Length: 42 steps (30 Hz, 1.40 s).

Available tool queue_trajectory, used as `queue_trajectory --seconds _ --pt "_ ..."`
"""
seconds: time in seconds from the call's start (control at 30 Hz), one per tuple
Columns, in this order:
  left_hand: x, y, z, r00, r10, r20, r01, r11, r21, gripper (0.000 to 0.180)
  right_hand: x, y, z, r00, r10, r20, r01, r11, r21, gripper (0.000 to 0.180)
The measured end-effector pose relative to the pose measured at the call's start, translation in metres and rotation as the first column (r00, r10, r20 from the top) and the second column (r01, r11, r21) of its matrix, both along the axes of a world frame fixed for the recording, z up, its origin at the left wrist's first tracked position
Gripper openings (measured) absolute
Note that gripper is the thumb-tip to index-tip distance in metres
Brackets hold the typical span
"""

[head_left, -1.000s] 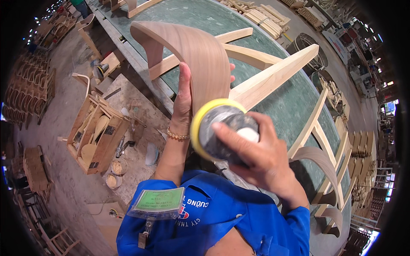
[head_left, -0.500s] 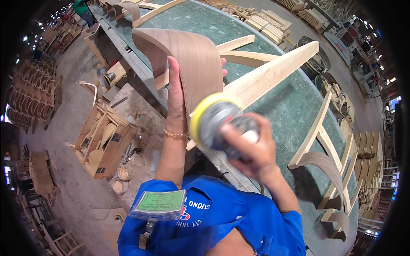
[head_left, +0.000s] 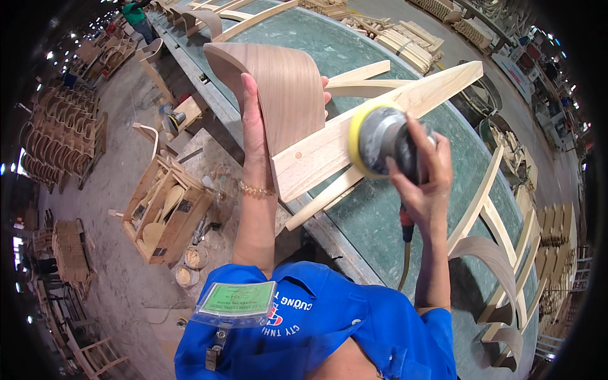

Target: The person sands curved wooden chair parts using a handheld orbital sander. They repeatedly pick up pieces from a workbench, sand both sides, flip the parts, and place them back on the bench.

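My left hand [head_left: 254,123] grips a chair frame by its curved brown wooden backrest [head_left: 282,85], thumb on the near edge and fingertips showing at the far side. A pale straight wooden leg [head_left: 380,120] of that frame slants up to the right from the backrest's lower end. My right hand [head_left: 425,174] is wrapped round a grey-black orbital sander [head_left: 386,142]. The sander's yellow pad stands on edge against or very close to the pale leg; exact contact is hard to tell. A hose [head_left: 405,266] hangs from the sander.
The frame lies over a long green table [head_left: 361,221]. More chair frames [head_left: 494,253] stand on it at the right and far left. A wooden box [head_left: 168,212] with tools and round tins [head_left: 195,256] are at the left. A co-worker [head_left: 134,16] stands far off.
The sander has moved right, from the backrest's lower end to partway along the pale leg, baring the joint. My left hand keeps its hold; the view has shifted slightly.
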<state>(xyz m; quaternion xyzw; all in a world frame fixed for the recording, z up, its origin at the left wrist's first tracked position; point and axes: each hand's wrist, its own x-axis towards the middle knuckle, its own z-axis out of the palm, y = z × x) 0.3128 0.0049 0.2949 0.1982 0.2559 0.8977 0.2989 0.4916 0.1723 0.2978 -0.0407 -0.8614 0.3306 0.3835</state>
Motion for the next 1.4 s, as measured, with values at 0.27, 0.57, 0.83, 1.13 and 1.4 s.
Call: queue_trajectory --seconds 0.27,0.57,0.83,1.13,1.4 --pt "0.003 0.001 0.005 0.997 -0.043 0.064 0.042 0.999 0.016 0.091 0.023 -0.085 0.021 0.867 0.426 0.257 -0.474 0.865 0.163 0.077" --pt "-0.006 -0.001 0.0 1.0 -0.02 0.022 0.02 1.0 0.003 0.091 0.013 -0.078 0.021 0.894 0.432 0.119 -0.448 0.859 0.249 0.062" --pt "-0.008 -0.005 0.003 1.0 -0.02 0.024 0.019 1.0 0.015 0.092 0.022 -0.086 0.031 0.83 0.461 0.313 -0.524 0.836 0.159 0.073" --pt "-0.002 -0.005 0.003 1.0 0.024 -0.016 -0.025 0.999 -0.03 0.09 -0.019 0.002 0.012 0.989 0.134 -0.067 -0.131 0.99 0.053 0.07" --pt "-0.001 0.001 -0.002 1.0 0.004 -0.022 -0.005 0.999 -0.048 0.09 0.023 -0.009 -0.012 0.998 0.059 0.013 -0.06 0.996 0.067 0.073"
